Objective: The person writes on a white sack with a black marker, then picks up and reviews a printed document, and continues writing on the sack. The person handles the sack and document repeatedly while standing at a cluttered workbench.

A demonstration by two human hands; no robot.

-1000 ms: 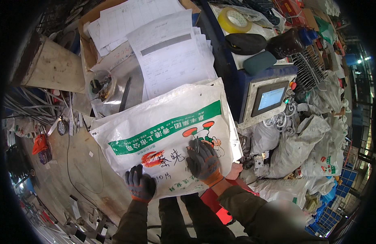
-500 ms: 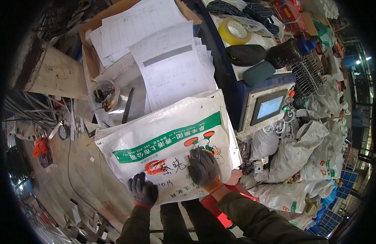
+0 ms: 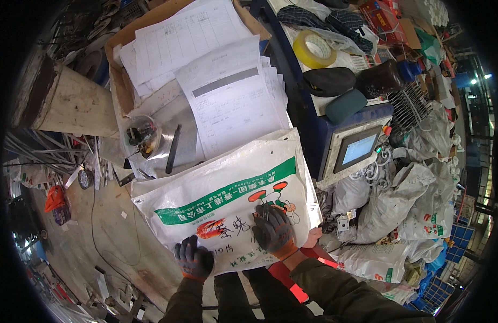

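A flat white printed sack [image 3: 232, 177] with a green band and black handwriting lies before me. My left hand [image 3: 194, 259], in a grey-black glove with an orange cuff, rests on its lower left edge, fingers bent a little and apart. Over its right half, my right hand [image 3: 274, 232], gloved alike, has its fingers closed round a small dark pen-like thing [image 3: 266, 213]. Most of that thing is hidden by the glove. Strokes of black writing lie just left of these fingers.
Beyond the sack are loose paper sheets [image 3: 232, 107], a cardboard box [image 3: 119, 81], a tub of small parts [image 3: 144, 137] and a black bar-shaped tool [image 3: 174, 149]. To the right stand a screen panel [image 3: 359, 146], a tape roll [image 3: 314, 48] and piled white sacks [image 3: 394, 202].
The sack and both hands sit slightly lower and farther right in the picture, as does most of the nearby scene. My right hand keeps its closed grip over the sack.
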